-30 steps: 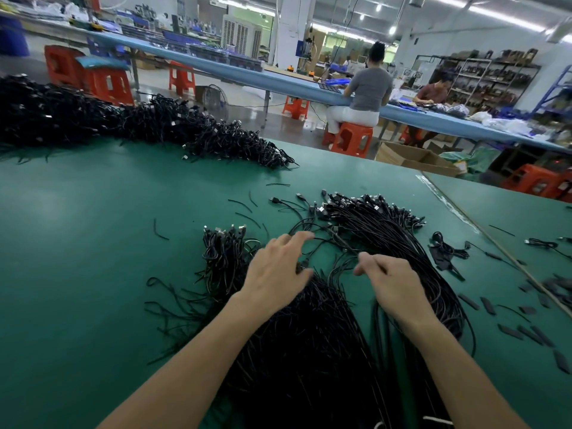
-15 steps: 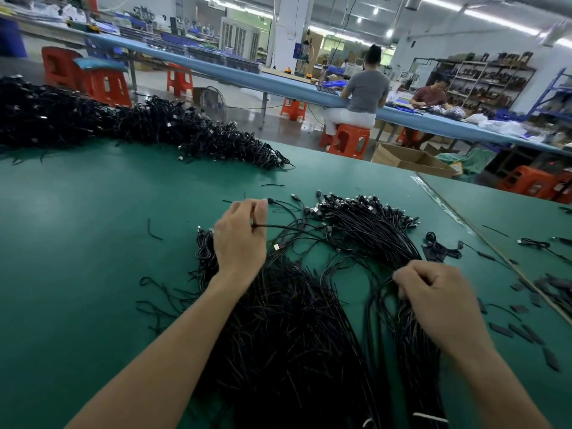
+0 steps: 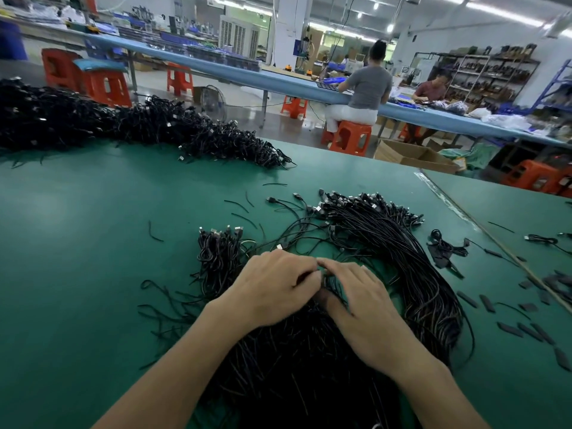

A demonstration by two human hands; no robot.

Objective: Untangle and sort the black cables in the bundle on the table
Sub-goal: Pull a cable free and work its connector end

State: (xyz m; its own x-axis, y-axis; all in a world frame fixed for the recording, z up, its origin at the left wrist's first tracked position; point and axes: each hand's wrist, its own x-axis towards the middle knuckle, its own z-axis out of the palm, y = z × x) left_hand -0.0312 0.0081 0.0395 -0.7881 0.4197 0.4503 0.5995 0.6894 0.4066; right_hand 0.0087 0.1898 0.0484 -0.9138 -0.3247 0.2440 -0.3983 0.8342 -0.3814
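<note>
Well, the green table [image 3: 77,243] fills most of what I see, and along its far left side lies a long heap [image 3: 130,128] of black cables. Nearer me is the bundle [image 3: 294,373], a thick dark mass that runs from the table's near edge up under both my forearms to my hands. Just to its right a fan [image 3: 399,243] of straighter cables curves away from me, with its plugs gathered at the far end.

My left hand [image 3: 272,286] and right hand [image 3: 362,305] meet at the far end of the bundle, fingertips touching. Both have their fingers curled and close together. The right thumb sits under a few strands of the bundle and pinches them against the fingers. The left fingers bend in on the same strands and, as far as I can tell, pinch them too.

Left of my hands lies a small bunch [image 3: 218,255] of looped cables, plugs pointing away from me. Right of the fan sits a little coil [image 3: 445,250], apart from it. Short black strips [image 3: 510,330] are scattered over the table near there.
</note>
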